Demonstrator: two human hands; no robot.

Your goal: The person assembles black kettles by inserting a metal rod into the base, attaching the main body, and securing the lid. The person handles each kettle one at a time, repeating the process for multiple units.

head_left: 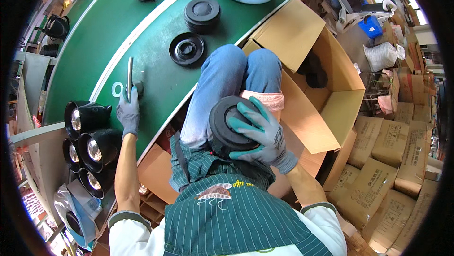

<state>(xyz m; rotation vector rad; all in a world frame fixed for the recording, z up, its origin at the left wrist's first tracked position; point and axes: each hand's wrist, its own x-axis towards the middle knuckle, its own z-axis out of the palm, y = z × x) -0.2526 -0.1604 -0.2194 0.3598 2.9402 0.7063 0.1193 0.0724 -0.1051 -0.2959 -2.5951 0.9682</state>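
Observation:
My left hand (128, 113) reaches over the green tabletop. Its gloved fingers are closed round the lower end of a slim shiny metal rod (130, 72). A small dark piece by the fingertips is too unclear to name. Beside them lies a flat white ring (117, 89). On my lap rests a black round vessel (222, 126), its ridged circular end facing up. My right hand (265, 135), in a grey and green glove, is spread over that end and grips its rim. The vessel's lower part is hidden.
A stack of black round discs (202, 14) and a black ringed cap (187, 49) sit on the green table (156, 86). Several black jugs with shiny insides (94, 149) stand at left. An open cardboard box (343, 74) is at my right, with stacked cartons (369, 187) beyond.

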